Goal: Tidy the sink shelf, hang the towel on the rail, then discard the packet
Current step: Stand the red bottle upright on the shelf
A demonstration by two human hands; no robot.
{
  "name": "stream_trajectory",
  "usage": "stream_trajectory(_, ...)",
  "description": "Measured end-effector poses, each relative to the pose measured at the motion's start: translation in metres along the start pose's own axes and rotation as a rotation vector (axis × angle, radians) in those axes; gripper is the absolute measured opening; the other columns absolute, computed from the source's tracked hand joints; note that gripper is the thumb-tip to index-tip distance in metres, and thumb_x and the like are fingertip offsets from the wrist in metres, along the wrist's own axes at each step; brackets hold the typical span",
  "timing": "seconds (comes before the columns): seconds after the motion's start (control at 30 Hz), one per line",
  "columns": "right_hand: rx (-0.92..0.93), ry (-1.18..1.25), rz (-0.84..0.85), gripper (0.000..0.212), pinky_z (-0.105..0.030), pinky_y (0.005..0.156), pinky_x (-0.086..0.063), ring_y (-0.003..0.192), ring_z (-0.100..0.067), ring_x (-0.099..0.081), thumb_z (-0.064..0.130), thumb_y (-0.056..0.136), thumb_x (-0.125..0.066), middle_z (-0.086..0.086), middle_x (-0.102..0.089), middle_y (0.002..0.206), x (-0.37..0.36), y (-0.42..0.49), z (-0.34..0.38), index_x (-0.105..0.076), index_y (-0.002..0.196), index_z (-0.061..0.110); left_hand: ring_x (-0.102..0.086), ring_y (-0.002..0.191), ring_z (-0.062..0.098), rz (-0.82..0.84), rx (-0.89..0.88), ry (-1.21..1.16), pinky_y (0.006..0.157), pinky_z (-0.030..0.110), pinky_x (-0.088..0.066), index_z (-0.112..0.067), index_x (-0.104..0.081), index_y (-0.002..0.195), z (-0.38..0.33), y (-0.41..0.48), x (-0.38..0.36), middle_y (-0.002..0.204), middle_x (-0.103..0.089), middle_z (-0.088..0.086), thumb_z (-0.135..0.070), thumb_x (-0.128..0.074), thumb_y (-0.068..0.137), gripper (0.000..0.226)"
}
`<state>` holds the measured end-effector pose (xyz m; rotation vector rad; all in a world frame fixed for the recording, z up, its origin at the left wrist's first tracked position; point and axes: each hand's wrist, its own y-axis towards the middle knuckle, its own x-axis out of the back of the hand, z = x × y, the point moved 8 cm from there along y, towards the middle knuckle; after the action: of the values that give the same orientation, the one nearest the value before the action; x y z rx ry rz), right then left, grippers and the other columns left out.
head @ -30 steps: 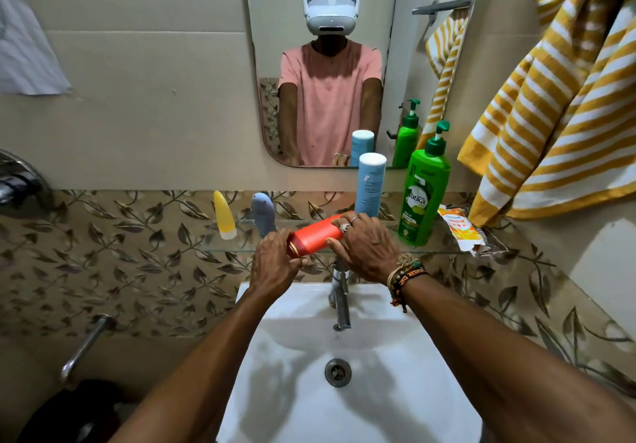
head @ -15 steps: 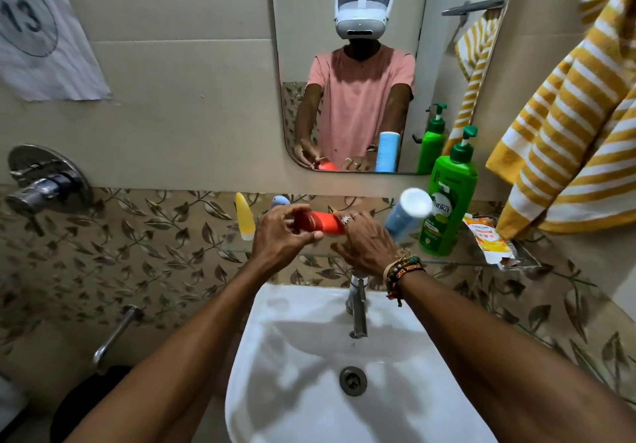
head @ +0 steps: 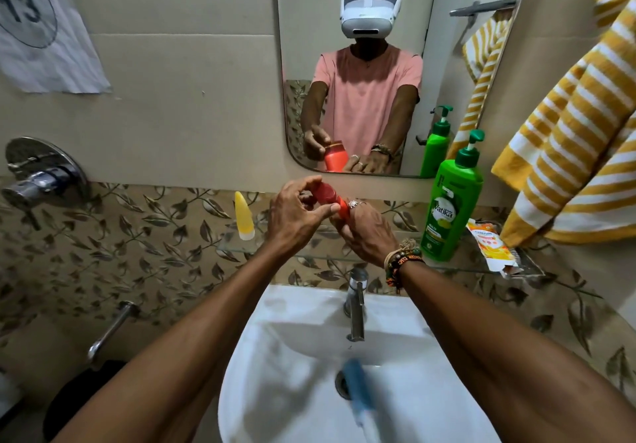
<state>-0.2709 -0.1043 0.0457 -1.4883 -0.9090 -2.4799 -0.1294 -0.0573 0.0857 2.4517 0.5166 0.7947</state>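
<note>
Both hands hold a red bottle (head: 327, 195) just above the glass shelf (head: 234, 247). My left hand (head: 296, 217) grips its upper cap end, and my right hand (head: 370, 232) grips its lower end. A blue bottle (head: 358, 396), blurred by motion, is in the white sink (head: 275, 374) over the drain. A yellow tube (head: 243, 216) stands at the shelf's left. A green pump bottle (head: 451, 208) stands on the right, with an orange packet (head: 493, 246) lying beside it. A yellow striped towel (head: 568, 133) hangs at the far right.
A chrome tap (head: 356, 305) rises at the sink's back edge under my right wrist. A mirror (head: 378, 64) above the shelf reflects the person and a towel rail. A wall valve (head: 41, 174) and a grab bar (head: 110, 330) are at the left.
The blue bottle tipped off the shelf and fell into the sink. Both hands lifted the red bottle from lying on the shelf and turned it more upright.
</note>
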Motion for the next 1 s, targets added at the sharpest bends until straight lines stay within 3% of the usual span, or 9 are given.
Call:
stream_trajectory(0.1,-0.058,0.107,-0.018,0.015,-0.037,0.059,-0.043,0.066,-0.020,-0.047,0.027,0.093,-0.056,0.001,-0.047,0.075,0.002,0.002,-0.005,-0.044,0.087,0.019,-0.066,0.101,0.015,-0.020,-0.008,-0.041,0.080,0.020,-0.056,-0.016,-0.057,0.131,-0.006,0.005,0.000,0.119,-0.067,0.009,-0.030,-0.084,0.072,0.067)
stream_trajectory(0.23,-0.130,0.238,-0.041,0.018,-0.037,0.062,-0.051,0.067,-0.020,-0.056,0.038,0.095,-0.055,0.000,-0.058,0.077,0.002,0.007,-0.010,-0.049,0.091,0.021,-0.066,0.102,0.016,0.003,0.016,-0.048,0.085,0.032,-0.058,-0.015,-0.051,0.137,-0.006,0.007,-0.005,0.124,-0.066,0.009,-0.019,-0.076,0.082,0.061)
stream_trajectory(0.37,-0.190,0.380,-0.020,0.029,-0.040,0.082,-0.057,0.090,-0.024,-0.065,0.031,0.094,-0.060,-0.007,-0.067,0.102,-0.002,0.013,-0.018,-0.056,0.114,0.010,-0.064,0.111,0.018,0.061,0.097,-0.030,0.092,0.037,-0.056,-0.012,-0.048,0.140,0.007,0.009,-0.012,0.130,-0.062,0.009,-0.009,-0.067,0.089,0.054)
stream_trajectory(0.47,-0.213,0.460,-0.024,0.035,-0.038,0.089,-0.055,0.100,-0.025,-0.065,0.028,0.094,-0.061,-0.012,-0.067,0.114,-0.004,0.014,-0.021,-0.054,0.122,0.008,-0.060,0.117,0.020,0.159,0.198,-0.013,0.096,0.034,-0.053,-0.011,-0.049,0.139,0.025,0.005,-0.023,0.132,-0.060,0.011,-0.005,-0.062,0.092,0.049)
stream_trajectory(0.67,-0.202,0.509,-0.040,0.028,-0.029,0.081,-0.052,0.095,-0.020,-0.063,0.027,0.094,-0.060,-0.010,-0.066,0.112,-0.007,0.020,-0.019,-0.054,0.116,0.010,-0.057,0.123,0.021,0.326,0.282,-0.030,0.102,0.035,-0.049,-0.008,-0.053,0.136,0.046,-0.011,-0.045,0.134,-0.060,0.010,0.001,-0.058,0.093,0.045)
stream_trajectory(0.77,-0.196,0.511,-0.052,0.026,-0.024,0.075,-0.051,0.092,-0.019,-0.063,0.027,0.094,-0.060,-0.007,-0.066,0.108,-0.008,0.022,-0.018,-0.054,0.113,0.011,-0.058,0.122,0.019,0.338,0.284,-0.057,0.102,0.038,-0.049,-0.011,-0.056,0.133,0.050,-0.014,-0.049,0.132,-0.062,0.008,0.000,-0.057,0.093,0.042)
stream_trajectory(0.87,-0.189,0.496,-0.057,0.029,-0.030,0.081,-0.054,0.092,-0.018,-0.062,0.028,0.094,-0.061,-0.009,-0.067,0.111,-0.009,0.023,-0.019,-0.055,0.116,0.010,-0.058,0.121,0.018,0.325,0.288,-0.071,0.102,0.039,-0.049,-0.010,-0.056,0.133,0.052,-0.013,-0.049,0.131,-0.063,0.007,0.000,-0.059,0.092,0.043)
stream_trajectory(1.0,-0.181,0.467,-0.062,0.040,-0.025,0.080,-0.053,0.098,-0.020,-0.066,0.030,0.089,-0.068,-0.009,-0.069,0.115,-0.008,0.026,-0.020,-0.057,0.121,0.008,-0.058,0.122,0.019,0.326,0.291,-0.076,0.102,0.040,-0.049,-0.010,-0.054,0.135,0.052,-0.013,-0.050,0.132,-0.061,0.007,-0.004,-0.062,0.091,0.045)
